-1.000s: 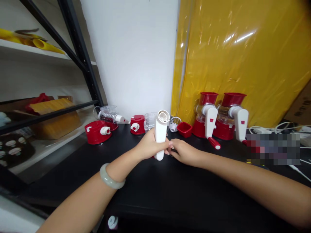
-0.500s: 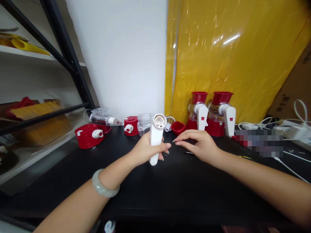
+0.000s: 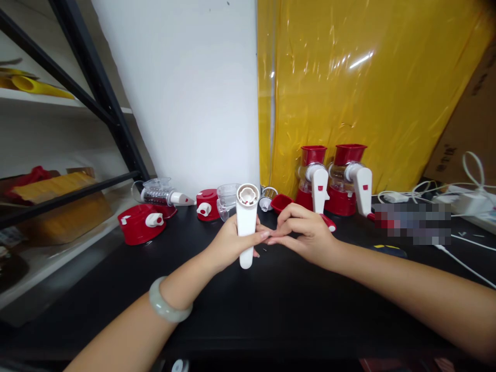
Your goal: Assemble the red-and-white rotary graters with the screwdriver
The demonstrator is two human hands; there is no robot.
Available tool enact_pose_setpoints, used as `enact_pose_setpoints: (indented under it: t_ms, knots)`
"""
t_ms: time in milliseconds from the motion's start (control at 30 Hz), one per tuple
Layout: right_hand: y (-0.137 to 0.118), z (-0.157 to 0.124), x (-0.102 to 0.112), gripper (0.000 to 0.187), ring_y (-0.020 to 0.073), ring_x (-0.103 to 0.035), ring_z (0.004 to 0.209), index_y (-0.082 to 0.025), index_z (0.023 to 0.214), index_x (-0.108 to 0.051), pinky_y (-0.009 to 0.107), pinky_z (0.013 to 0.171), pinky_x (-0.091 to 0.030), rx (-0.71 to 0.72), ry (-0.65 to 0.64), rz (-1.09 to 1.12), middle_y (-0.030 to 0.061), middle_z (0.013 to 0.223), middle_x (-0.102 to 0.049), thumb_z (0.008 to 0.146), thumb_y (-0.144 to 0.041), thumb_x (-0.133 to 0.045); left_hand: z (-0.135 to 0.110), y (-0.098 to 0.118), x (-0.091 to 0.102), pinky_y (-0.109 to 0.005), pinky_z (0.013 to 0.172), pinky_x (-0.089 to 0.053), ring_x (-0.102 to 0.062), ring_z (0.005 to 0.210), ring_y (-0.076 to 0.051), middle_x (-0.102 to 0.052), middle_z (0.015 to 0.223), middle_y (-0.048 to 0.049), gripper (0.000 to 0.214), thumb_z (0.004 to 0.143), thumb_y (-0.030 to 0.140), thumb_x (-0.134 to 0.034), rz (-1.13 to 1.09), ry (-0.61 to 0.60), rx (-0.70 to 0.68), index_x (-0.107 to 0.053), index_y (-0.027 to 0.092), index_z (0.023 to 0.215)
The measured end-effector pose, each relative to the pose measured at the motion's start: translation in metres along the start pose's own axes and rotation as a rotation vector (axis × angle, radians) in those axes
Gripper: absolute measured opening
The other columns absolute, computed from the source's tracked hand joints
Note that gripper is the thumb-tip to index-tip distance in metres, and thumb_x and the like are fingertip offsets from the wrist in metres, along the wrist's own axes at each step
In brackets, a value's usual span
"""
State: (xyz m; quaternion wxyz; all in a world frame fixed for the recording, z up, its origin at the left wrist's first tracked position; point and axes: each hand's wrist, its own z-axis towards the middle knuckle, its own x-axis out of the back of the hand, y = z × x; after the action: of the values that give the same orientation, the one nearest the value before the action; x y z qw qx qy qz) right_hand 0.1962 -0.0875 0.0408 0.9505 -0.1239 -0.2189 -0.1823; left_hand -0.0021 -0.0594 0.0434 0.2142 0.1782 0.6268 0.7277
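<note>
My left hand [image 3: 223, 243] is wrapped round a white crank handle [image 3: 246, 230], held upright with its round socket end at the top. The fingers of my right hand [image 3: 310, 235] are pinched together, and their tips touch the left fingertips just right of the handle. Whatever lies in that pinch is too small or too hidden to make out. Behind the hands lie a grater drum [image 3: 268, 198] and a red hopper-shaped part [image 3: 279, 203]. On the black table below the fingers is a tiny metal piece [image 3: 265, 250].
Two red-and-white rotary graters [image 3: 313, 175] stand at the back right. To the left are a red base [image 3: 139, 227], a smaller red part [image 3: 207, 206], a clear housing [image 3: 227, 199] and a clear drum assembly [image 3: 158, 194]. White cables [image 3: 422, 194] lie at right; a shelf rack [image 3: 112, 124] stands left.
My right hand has moved left, its pinched fingers now meeting the left fingertips beside the handle. The left hand keeps its grip. The view has shifted slightly.
</note>
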Motion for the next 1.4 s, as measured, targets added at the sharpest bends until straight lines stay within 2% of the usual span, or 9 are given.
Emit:
enact_pose_setpoints:
  t_ms: [400,533,633,700,833,933,1033,1200,1400]
  knots:
    - [-0.004,0.001,0.000,0.012,0.0104,-0.058,0.071,-0.015,0.074,-0.068,0.024,0.063,-0.051,0.022,0.029,-0.052,0.0036,0.078,-0.058,0.080,-0.024,-0.072,0.000,-0.002,-0.002,-0.021,0.051,-0.055,-0.064,0.064,-0.012,-0.068,0.076,0.0002,0.041,0.064,0.027,-0.083,-0.022,0.018,-0.022,-0.054,0.015,0.091]
    - [-0.002,-0.001,0.006,0.021,0.0135,-0.060,0.081,-0.017,0.091,-0.070,0.027,0.072,-0.053,0.014,-0.018,-0.098,0.0055,0.086,-0.062,0.078,-0.033,-0.074,0.000,0.001,-0.002,-0.019,0.051,-0.054,-0.066,0.066,-0.013,-0.070,0.076,-0.0009,0.040,0.064,0.026,-0.083,-0.011,0.026,-0.028,-0.054,0.015,0.090]
    - [-0.002,-0.005,0.026,0.036,0.0161,-0.061,0.091,-0.016,0.106,-0.065,0.030,0.081,-0.052,-0.111,-0.127,-0.157,0.0081,0.097,-0.064,0.081,-0.041,-0.070,0.000,0.003,-0.001,-0.020,0.052,-0.054,-0.069,0.074,-0.016,-0.071,0.079,-0.0037,0.037,0.066,0.027,-0.081,0.041,0.058,-0.037,-0.056,0.014,0.089]
    - [-0.003,-0.011,0.047,0.027,0.0152,-0.063,0.089,-0.017,0.103,-0.065,0.029,0.080,-0.052,-0.270,-0.262,-0.227,0.0067,0.096,-0.066,0.091,-0.040,-0.058,0.001,0.004,0.000,-0.021,0.053,-0.054,-0.069,0.077,-0.018,-0.071,0.080,-0.0051,0.033,0.067,0.028,-0.080,0.092,0.079,-0.042,-0.057,0.014,0.087]
    - [0.001,-0.046,0.101,0.032,0.0173,-0.065,0.083,-0.021,0.096,-0.067,0.033,0.077,-0.053,-0.561,-0.574,-0.428,0.0046,0.094,-0.068,0.095,-0.045,-0.046,0.002,0.006,0.000,-0.023,0.055,-0.055,-0.069,0.079,-0.019,-0.072,0.083,-0.0076,0.028,0.069,0.029,-0.078,0.180,0.082,-0.037,-0.059,0.013,0.082]
    - [0.010,-0.092,0.142,0.035,0.0211,-0.067,0.090,-0.021,0.103,-0.068,0.037,0.082,-0.054,-0.647,-0.643,-0.590,0.0069,0.101,-0.069,0.094,-0.047,-0.047,0.002,0.005,-0.001,-0.025,0.055,-0.055,-0.069,0.075,-0.019,-0.072,0.082,-0.0073,0.028,0.069,0.029,-0.078,0.212,0.073,-0.035,-0.058,0.013,0.080]
    - [0.020,-0.142,0.172,0.039,0.0270,-0.066,0.100,-0.017,0.108,-0.069,0.041,0.090,-0.053,-0.597,-0.594,-0.764,0.0119,0.109,-0.068,0.089,-0.047,-0.054,0.003,0.005,-0.002,-0.025,0.055,-0.055,-0.069,0.074,-0.019,-0.071,0.079,-0.0060,0.029,0.068,0.029,-0.078,0.219,0.074,-0.040,-0.056,0.015,0.080]
    - [0.034,-0.183,0.180,0.044,0.0246,-0.065,0.100,-0.016,0.124,-0.062,0.039,0.088,-0.054,-0.554,-0.570,-0.811,0.0137,0.116,-0.065,0.090,-0.044,-0.053,0.004,0.002,0.002,-0.026,0.055,-0.056,-0.070,0.078,-0.021,-0.071,0.080,-0.0064,0.030,0.069,0.030,-0.078,0.228,0.076,-0.050,-0.056,0.015,0.081]
    - [0.030,-0.167,0.163,0.035,0.0211,-0.064,0.092,-0.018,0.103,-0.066,0.036,0.083,-0.054,-0.503,-0.538,-0.760,0.0105,0.101,-0.064,0.092,-0.046,-0.049,0.006,0.002,0.007,-0.025,0.055,-0.055,-0.070,0.081,-0.021,-0.071,0.082,-0.0058,0.028,0.070,0.031,-0.077,0.223,0.084,-0.036,-0.057,0.015,0.082]
